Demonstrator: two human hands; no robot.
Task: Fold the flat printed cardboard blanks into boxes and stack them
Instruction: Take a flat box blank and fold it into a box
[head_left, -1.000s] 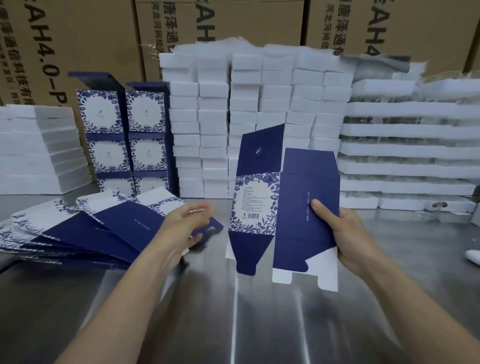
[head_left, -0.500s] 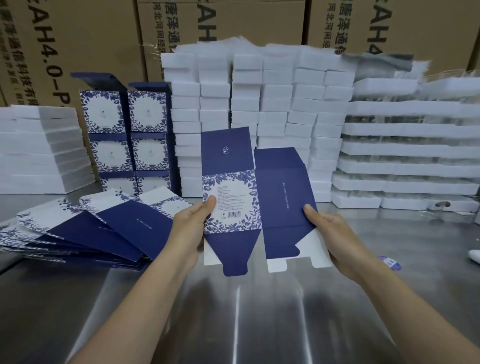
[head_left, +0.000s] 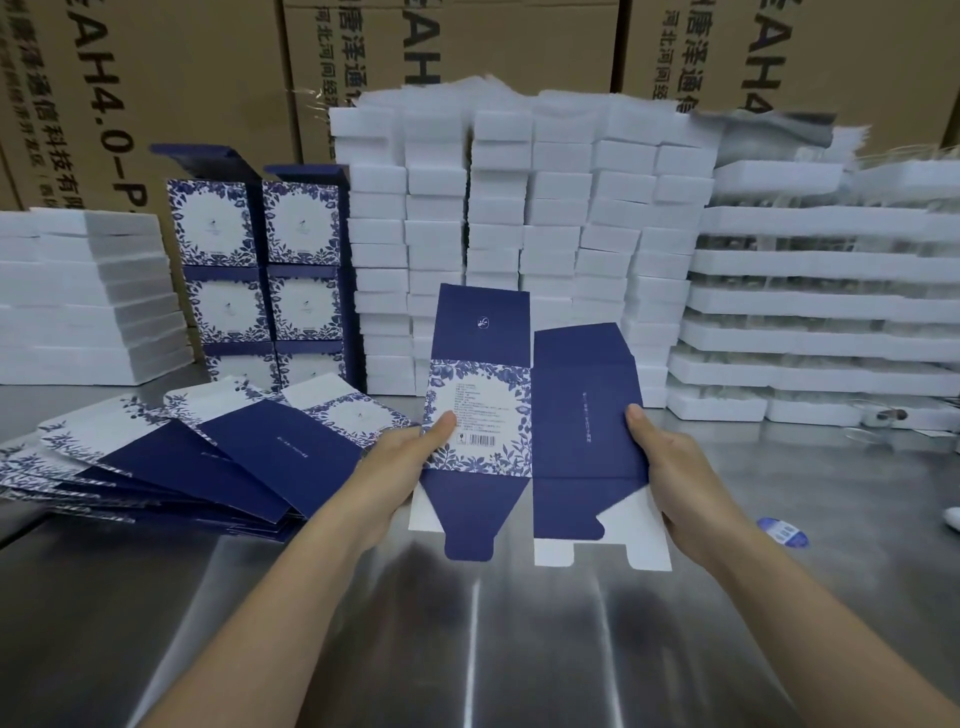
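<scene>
Head view: the left hand (head_left: 410, 457) has joined the right hand (head_left: 670, 462), each now pinching a side edge of one flat blank (head_left: 530, 431) upright above the desk (head_left: 467, 649). Folding can likely begin. Spare blanks (head_left: 208, 457) lie left of the hands.

The left hand (head_left: 410, 457) — a second ago hovering over the fanned pile at lower left — now pinches the blank's (head_left: 530, 431) left edge, thumb on the floral panel; the blank, then angled, faces flatter at frame centre.
</scene>
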